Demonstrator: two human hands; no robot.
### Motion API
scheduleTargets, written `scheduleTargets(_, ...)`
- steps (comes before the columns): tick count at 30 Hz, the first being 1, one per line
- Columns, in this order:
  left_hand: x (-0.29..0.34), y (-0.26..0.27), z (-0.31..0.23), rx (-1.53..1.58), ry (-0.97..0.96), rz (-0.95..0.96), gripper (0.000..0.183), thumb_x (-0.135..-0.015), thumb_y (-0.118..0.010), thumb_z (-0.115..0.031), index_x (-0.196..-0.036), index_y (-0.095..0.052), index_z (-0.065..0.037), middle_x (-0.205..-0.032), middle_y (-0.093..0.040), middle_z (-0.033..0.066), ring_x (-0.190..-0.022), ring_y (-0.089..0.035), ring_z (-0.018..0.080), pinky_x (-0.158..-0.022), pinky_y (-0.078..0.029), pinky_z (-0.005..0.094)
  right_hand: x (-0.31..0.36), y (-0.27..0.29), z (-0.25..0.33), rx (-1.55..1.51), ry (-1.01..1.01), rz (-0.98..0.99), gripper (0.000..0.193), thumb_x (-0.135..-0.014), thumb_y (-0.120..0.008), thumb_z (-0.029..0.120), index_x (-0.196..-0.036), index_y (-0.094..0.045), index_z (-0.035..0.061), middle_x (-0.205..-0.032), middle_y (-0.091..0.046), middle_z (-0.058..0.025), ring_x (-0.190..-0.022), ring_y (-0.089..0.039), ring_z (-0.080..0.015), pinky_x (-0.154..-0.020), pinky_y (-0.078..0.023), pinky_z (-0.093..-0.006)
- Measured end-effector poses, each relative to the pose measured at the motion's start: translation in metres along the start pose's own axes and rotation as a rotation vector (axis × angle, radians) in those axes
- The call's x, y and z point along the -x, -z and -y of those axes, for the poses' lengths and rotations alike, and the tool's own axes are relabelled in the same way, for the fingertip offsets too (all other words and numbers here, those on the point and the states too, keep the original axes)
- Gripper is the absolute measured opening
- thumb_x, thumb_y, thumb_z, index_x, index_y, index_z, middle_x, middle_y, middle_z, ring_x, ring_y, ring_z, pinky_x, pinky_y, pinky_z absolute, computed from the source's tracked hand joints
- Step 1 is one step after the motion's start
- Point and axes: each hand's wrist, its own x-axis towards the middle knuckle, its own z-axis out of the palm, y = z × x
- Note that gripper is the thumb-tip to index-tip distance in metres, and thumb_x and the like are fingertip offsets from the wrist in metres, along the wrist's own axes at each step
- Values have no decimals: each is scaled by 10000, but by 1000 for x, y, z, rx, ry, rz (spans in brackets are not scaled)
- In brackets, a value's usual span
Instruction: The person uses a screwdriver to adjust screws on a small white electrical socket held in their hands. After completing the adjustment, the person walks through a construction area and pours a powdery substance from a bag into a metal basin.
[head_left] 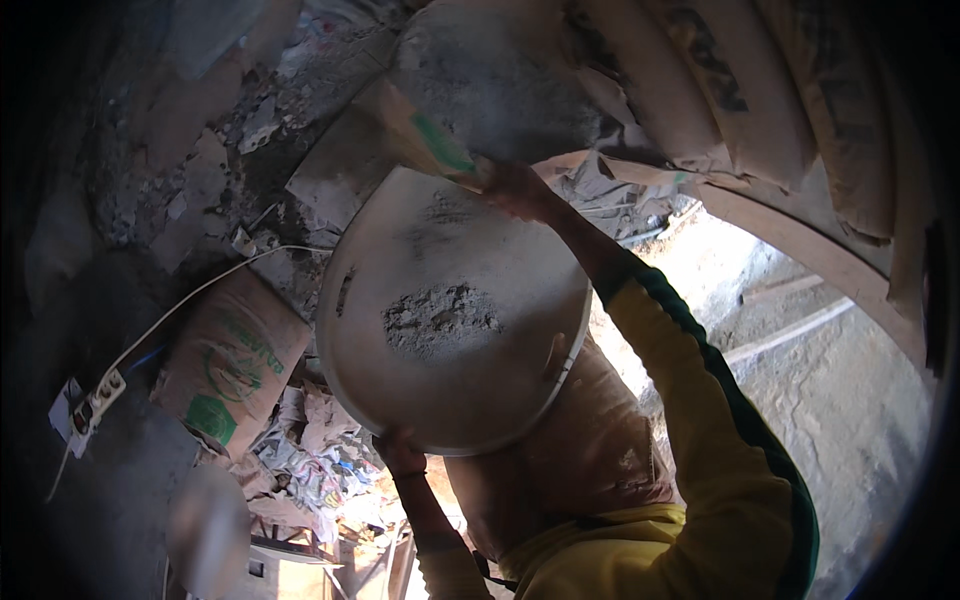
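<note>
A wide, round, dust-coated basin [370, 385] is tilted in front of me, close to my legs. Grey, crumbly powder [440, 318] lies in a patch at its middle. My left hand [400, 452] is closed on the basin's near-left rim. At the far rim, my right hand [512, 190] is closed on the end of a stiff brown piece with a green patch [425, 130], which looks like folded sack paper or cardboard. This piece reaches left over the far edge of the basin and is slightly blurred. My right fingers are partly hidden.
Full paper sacks [750, 90] line the far right. A brown paper sack with green print [240, 350] lies left of the basin. Beside it runs a white cable with a power strip [100, 395]. Scraps and crumpled paper [310, 470] litter the floor. A pale curved edge [810, 240] stands at right.
</note>
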Motion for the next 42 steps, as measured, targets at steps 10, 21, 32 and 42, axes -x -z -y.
scheduleTargets(10,-5,1,-11,-318,-398,85,395,-650,-704,-53,-1032,-613,-83,-995,-631,84,-993,-592,277,-821,-504,453,-6,14,-31,-153,50,86,213,-749,-650,71,-914,-545,-13,-611,-508,-24,-452,-473,-102,-390,-370,-293)
scheduleTargets(21,-19,-24,-73,789,518,-126,424,-707,-660,-72,-1118,-586,-1,-972,-641,67,-858,-628,232,-719,-537,386,70,58,-32,221,70,-71,239,-728,-658,139,-872,-562,-24,-682,-593,-154,-603,-612,-269,-549,-488,-379)
scheduleTargets(32,-16,-18,-6,-402,-456,4,378,-706,-697,-95,-1064,-625,2,-1065,-672,120,-942,-633,287,-792,-537,409,230,-69,-64,648,185,-60,706,-786,-689,171,-1402,-369,42,-1273,-531,-261,-1046,-594,-454,-847,-514,-521)
scheduleTargets(42,-11,-19,-65,853,564,-110,586,-697,-740,-54,-1242,-555,56,-1114,-637,121,-980,-630,258,-834,-549,382,44,90,-48,1094,94,-340,457,-798,-559,93,-1251,-502,76,-1025,-665,-222,-965,-659,-418,-821,-545,-514)
